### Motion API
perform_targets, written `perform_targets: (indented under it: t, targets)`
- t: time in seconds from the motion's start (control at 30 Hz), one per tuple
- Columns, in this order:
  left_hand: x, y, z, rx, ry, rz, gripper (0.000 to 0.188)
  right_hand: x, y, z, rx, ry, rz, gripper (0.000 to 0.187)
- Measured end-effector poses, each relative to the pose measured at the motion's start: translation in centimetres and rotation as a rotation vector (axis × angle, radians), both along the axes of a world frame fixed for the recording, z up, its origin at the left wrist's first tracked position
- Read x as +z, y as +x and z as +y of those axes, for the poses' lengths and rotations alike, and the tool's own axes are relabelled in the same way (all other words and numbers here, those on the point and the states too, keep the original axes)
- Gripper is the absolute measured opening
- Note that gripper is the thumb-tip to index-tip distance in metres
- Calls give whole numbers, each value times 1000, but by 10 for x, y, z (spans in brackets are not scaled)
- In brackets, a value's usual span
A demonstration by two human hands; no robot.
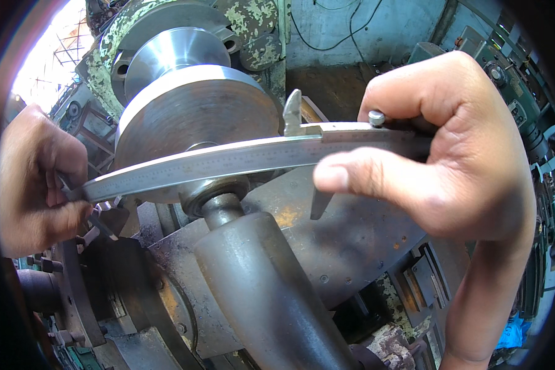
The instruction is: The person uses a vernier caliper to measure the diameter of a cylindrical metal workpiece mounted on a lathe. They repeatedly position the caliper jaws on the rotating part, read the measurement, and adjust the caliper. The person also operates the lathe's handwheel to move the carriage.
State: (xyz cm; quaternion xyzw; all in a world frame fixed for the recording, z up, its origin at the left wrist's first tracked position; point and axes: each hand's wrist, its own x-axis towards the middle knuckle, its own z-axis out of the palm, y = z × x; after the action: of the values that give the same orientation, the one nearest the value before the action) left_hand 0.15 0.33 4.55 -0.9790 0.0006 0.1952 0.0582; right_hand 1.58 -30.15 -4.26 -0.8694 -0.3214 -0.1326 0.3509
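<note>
A long steel vernier caliper (222, 159) stretches across the front of a round metal workpiece (179, 114) mounted in a lathe. My left hand (37, 185) is closed on the caliper's left end, where part of a jaw shows below the fingers. At the other end, my right hand (462, 148) grips the sliding part, with its thumb on the near side and its index finger bent by the small locking screw (376, 117). The sliding jaw (293, 113) stands well apart from the left end. Whether the jaws touch the workpiece, I cannot tell.
Behind the workpiece sits the lathe chuck (124, 65) with worn green paint. A tailstock centre (223, 209) and its thick barrel (253, 265) come up from below. At lower left stands a dark tool post (114, 265). Other machines (505, 80) line the right side.
</note>
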Motion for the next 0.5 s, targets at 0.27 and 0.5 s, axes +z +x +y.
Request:
perform_targets:
  t: [0.27, 0.5]
  targets:
    - [-35, -7, 42, -291, -319, -473, 39, -2, -6, -16, 7, -1, -4, 22]
    - [-25, -1, 43, -202, -149, -344, 37, -8, -16, -24, -66, -19, -278, 25]
